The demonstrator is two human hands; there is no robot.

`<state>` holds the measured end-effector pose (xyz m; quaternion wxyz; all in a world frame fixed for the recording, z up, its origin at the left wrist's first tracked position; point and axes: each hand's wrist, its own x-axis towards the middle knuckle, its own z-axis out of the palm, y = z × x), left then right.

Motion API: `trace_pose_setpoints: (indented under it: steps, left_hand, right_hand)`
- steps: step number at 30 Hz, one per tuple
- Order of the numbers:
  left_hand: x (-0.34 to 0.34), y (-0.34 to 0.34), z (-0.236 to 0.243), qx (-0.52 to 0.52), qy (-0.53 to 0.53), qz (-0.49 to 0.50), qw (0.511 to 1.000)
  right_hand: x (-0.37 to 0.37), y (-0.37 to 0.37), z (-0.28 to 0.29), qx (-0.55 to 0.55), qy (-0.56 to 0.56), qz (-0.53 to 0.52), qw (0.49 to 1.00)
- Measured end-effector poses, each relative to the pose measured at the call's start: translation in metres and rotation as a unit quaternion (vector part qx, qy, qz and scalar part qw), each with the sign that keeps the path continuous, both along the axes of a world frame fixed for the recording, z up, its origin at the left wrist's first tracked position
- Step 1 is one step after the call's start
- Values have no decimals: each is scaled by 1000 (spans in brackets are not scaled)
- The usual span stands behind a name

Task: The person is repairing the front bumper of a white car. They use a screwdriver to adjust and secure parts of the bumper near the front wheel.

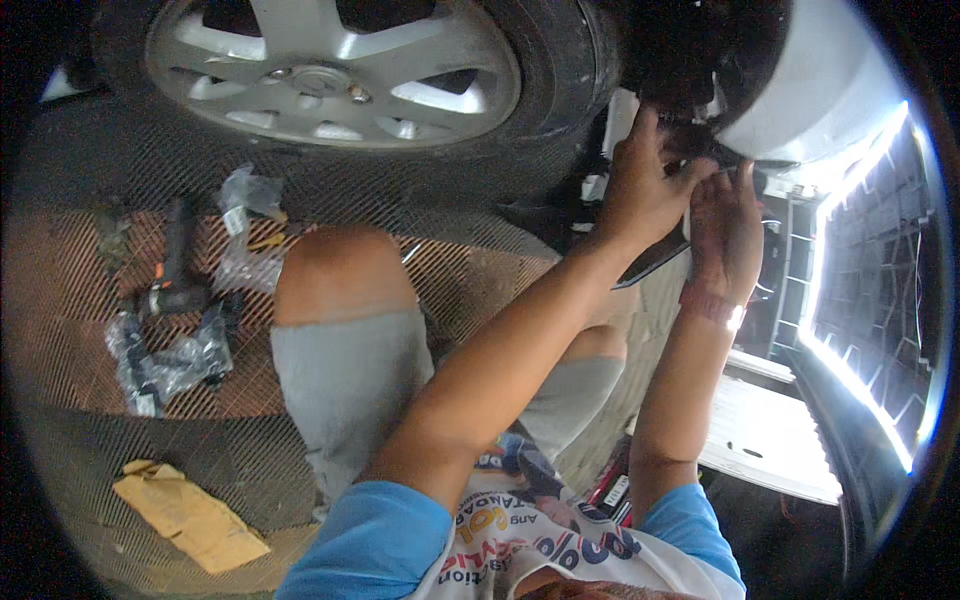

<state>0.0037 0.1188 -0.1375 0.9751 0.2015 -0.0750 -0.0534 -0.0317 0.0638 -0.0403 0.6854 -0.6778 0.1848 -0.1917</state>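
Observation:
My left hand (645,190) reaches up under the light-coloured bodywork (810,100) beside a car wheel (330,80). Its thumb and fingers curve around a dark piece in the shadowed gap, too dim to name. Just right of it, my right hand (728,225) is raised against the lower edge of the bodywork. Its fingers are bent around something dark there that I cannot make out. A reddish-brown band with a shiny face circles the right wrist. Below the hands, part of a dark flat strip (650,268) shows between my forearms.
A cordless drill (172,265) lies on the ribbed mat (330,440) at left. Clear plastic bags (175,355) are around it. A yellow-brown envelope (190,515) lies nearer. A bright light strip (815,260) and a white panel (765,430) stand at right. My knees are close beneath my arms.

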Motion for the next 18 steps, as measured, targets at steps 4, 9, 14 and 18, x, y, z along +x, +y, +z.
trace_pose_setpoints:
  steps: [4,9,14,18]
  left_hand:
    - [6,-11,-1,-96,7,-65,993]
    - [7,-13,-6,-138,14,-122,983]
    - [8,-6,-9,-103,-5,-116,988]
    - [10,-6,-6,-111,18,-132,985]
  right_hand:
    - [-6,-7,16,-18,35,15,999]
    - [-4,-9,27,-24,41,14,999]
    - [-2,5,26,-23,43,53,997]
    - [-5,-4,33,-24,32,51,998]
